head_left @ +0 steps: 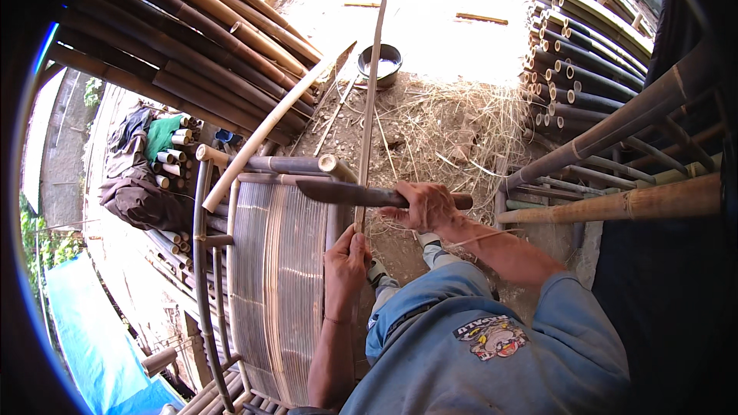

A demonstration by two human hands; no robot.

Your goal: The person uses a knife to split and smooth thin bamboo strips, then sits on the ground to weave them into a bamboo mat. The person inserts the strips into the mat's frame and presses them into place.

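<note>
My left hand is closed around the near end of a long, narrow bamboo strip, which stretches away from me past a dark bucket. In my right hand is a machete, gripped by its handle, its dark blade pointing left. The blade lies across the strip just beyond my left fingers; I cannot tell whether its edge is cutting in. Left of my left hand stands a bamboo bench with a slatted surface of thin strips.
Dark bamboo poles are stacked at the far left, and more poles at the far right. A bucket stands ahead among shavings. A pale bamboo pole leans by the bench. Bamboo framing is at right.
</note>
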